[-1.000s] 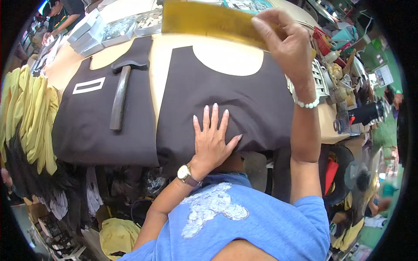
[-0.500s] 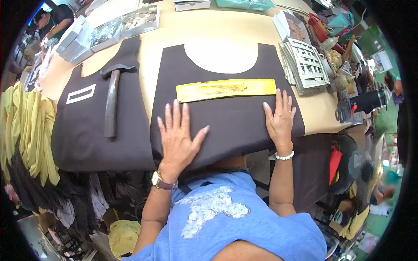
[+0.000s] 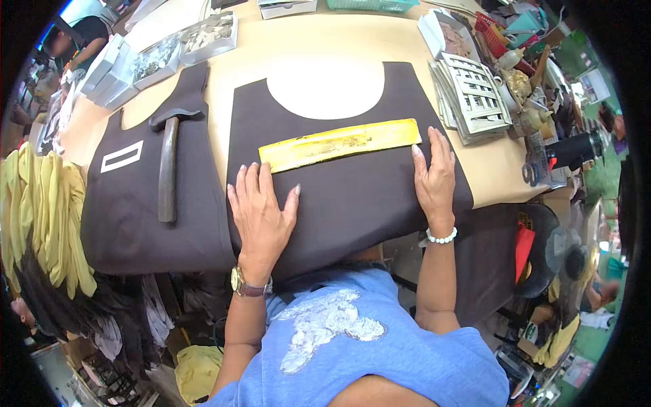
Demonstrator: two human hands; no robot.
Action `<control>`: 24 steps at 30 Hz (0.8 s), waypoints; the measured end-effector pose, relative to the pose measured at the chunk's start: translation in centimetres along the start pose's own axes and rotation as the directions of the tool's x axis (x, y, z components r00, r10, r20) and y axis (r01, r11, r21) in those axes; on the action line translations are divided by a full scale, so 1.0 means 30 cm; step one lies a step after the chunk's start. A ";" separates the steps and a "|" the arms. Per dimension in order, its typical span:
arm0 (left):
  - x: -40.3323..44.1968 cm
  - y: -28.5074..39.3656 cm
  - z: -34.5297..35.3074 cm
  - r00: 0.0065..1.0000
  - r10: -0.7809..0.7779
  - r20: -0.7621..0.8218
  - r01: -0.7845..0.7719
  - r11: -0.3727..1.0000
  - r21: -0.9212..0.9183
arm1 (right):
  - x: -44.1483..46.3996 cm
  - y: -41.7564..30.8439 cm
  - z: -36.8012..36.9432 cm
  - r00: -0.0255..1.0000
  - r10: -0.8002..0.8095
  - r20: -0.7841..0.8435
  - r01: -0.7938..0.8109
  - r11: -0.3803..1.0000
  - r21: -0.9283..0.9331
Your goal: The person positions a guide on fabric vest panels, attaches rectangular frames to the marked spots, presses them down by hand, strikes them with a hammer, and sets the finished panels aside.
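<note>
A dark brown apron-like fabric piece (image 3: 339,217) with a curved neck cutout lies flat on the table. Across it rests a yellow strip (image 3: 339,144) with dark smudges, its right end a little higher. My left hand (image 3: 261,220) is palm down on the fabric, fingers spread, fingertips at the strip's lower left corner. Beside the strip's right end my right hand (image 3: 436,182) lies with fingers stretched out and holds nothing. To the left, a hammer (image 3: 168,169) lies on a second dark fabric piece (image 3: 135,224), near a white rectangular outline (image 3: 122,157).
Open boxes of small pieces (image 3: 207,39) stand at the back left, another box (image 3: 447,37) at the back right. Stacked white slotted templates (image 3: 475,95) lie on the right. Yellow cloths (image 3: 44,210) hang at the left. A person (image 3: 85,41) is at the far left.
Fabric, strip and hammer appear slightly lower left as the view shifts. My right hand has moved up beside the strip's end, its fingers closer together. My left hand stays by the strip's left corner.
</note>
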State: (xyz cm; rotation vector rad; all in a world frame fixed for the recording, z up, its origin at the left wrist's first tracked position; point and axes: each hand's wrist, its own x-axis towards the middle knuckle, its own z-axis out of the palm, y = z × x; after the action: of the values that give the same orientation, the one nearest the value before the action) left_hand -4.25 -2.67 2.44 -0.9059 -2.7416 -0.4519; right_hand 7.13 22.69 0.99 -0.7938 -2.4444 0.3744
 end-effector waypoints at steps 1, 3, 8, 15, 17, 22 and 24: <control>0.013 -0.003 0.008 1.000 -0.008 -0.015 0.008 1.000 -0.009 | 0.007 0.005 0.006 0.999 0.032 0.001 -0.032 0.998 0.060; 0.033 -0.014 0.026 0.999 -0.026 -0.041 0.025 0.999 -0.027 | 0.011 0.020 0.027 0.995 0.096 0.012 -0.097 0.979 0.180; 0.063 -0.040 0.071 0.992 -0.083 -0.093 0.053 0.956 -0.288 | 0.001 0.041 0.044 0.983 0.180 -0.034 -0.150 0.896 0.418; 0.051 -0.050 0.104 0.990 -0.085 -0.116 0.048 0.956 -0.290 | 0.001 0.050 0.048 0.990 0.136 0.020 -0.135 0.927 0.349; 0.051 -0.053 0.105 0.991 -0.090 -0.099 0.056 0.950 -0.306 | -0.002 0.057 0.051 0.991 0.132 0.034 -0.136 0.935 0.328; 0.051 -0.061 0.107 0.996 -0.085 -0.038 0.069 0.950 -0.305 | -0.005 0.066 0.058 0.989 0.141 0.054 -0.150 0.936 0.317; 0.053 -0.059 0.111 0.996 -0.083 -0.027 0.072 0.957 -0.281 | -0.003 0.063 0.053 0.987 0.146 0.069 -0.160 0.937 0.311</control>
State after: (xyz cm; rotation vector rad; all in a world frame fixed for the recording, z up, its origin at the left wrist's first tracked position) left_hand -6.94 -2.00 -0.58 -0.8412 -2.7294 -0.8816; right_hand 7.16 23.97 -1.13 -0.8420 -2.2865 0.8283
